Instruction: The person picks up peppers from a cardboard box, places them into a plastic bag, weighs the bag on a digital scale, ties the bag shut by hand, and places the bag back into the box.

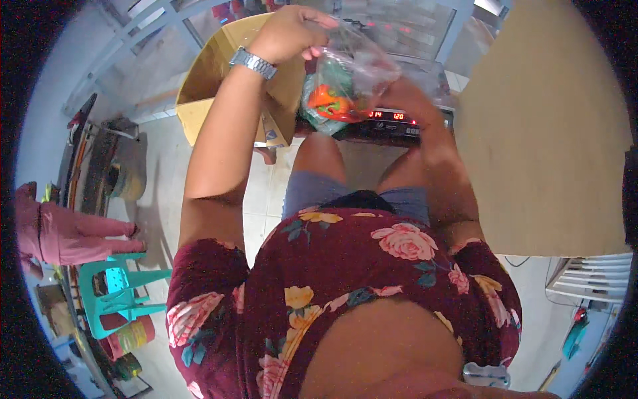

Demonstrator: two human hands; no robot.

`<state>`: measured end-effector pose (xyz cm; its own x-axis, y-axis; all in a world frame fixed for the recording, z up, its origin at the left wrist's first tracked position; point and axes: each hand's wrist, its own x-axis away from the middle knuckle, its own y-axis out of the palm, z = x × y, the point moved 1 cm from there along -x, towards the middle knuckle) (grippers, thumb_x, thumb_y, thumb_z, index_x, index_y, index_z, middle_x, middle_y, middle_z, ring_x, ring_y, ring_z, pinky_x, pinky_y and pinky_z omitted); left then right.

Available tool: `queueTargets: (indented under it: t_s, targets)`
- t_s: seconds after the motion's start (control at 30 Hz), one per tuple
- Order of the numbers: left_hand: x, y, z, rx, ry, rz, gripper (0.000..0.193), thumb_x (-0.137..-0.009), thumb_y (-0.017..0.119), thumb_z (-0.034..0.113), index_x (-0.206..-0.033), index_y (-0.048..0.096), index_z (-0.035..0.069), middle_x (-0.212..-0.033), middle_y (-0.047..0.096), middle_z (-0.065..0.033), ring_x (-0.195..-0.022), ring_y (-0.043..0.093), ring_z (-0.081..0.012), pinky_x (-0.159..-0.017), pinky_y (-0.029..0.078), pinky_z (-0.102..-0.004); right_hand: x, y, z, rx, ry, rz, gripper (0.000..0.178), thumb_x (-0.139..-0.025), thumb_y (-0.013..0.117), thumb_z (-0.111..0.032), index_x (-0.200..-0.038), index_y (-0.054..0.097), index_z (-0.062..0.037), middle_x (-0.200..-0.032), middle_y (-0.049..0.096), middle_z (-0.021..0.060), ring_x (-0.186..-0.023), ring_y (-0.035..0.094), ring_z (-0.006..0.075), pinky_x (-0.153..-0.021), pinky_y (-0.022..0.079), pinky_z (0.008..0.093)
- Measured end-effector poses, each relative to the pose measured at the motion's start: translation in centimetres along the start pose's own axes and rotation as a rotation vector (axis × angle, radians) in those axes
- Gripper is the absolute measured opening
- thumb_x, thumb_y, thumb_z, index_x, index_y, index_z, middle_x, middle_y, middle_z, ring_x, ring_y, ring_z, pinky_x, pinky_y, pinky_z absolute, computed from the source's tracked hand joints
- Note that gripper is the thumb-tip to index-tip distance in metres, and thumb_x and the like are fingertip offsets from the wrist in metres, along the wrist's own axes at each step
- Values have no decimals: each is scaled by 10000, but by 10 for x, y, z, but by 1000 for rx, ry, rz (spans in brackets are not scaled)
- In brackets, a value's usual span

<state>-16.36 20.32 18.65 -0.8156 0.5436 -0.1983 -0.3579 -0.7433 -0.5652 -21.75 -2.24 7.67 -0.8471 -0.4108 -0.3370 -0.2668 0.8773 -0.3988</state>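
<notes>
Bag (362, 56) of peppers (330, 104) | beside left fingers (321, 20), pinched on its edge | right fingers: grip unclear

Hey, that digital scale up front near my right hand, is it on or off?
On: the digital scale shows glowing red digits across its front panel.

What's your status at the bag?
Left hand gripping clear plastic bag. Right hand beside it, partly obscured. Orange peppers in bag. Digital scale near right hand.
</notes>
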Motion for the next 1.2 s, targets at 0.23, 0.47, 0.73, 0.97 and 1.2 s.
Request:
queueTargets:
  t_s: [0.23,0.47,0.73,0.97,1.2]
  targets:
    - [15,15,-1,-206,37,-117,282,-698,649,130,-974,639,74,-708,632,-61,-587,576,-113,-544,473,-240,-50,103,18,345,-200,264,531,-762,596,-395,-1199,489,-114,-1237,449,153,-1144,421,289,-960,323,351]
    - [96,22,-44,-28,338,810,340,-793,622,147,-1103,532,38,-1067,532,-83,-867,544,-148,-722,465,-264,-54,91,7,-161,276,34,296,-879,484,-274,-981,590,-17,-881,594,43,-809,528,141,-716,445,287]
    - [109,142,-144,1344,-423,452,296,-889,487,268,-1116,465,79,-1032,538,-51,-858,537,-155,-778,428,-314,-43,89,35,-623,297,555,245,-868,537,-262,-932,589,-31,-859,571,18,-731,529,110,-675,448,254]
    - [88,161,-147,1605,-119,337,324,-909,421,209,-1197,413,61,-1157,505,-85,-1065,490,-215,-897,396,-397,-34,84,25,-423,227,753,233,-877,520,-257,-957,586,-48,-889,573,18,-790,526,113,-693,420,248]
    - [104,148,-115,1650,34,186,432,-913,386,298,-1263,341,48,-1232,455,-113,-1136,443,-256,-963,345,-431,-25,79,8,-144,150,644,252,-860,543,-273,-944,603,-43,-897,593,26,-804,515,86,-698,401,231]
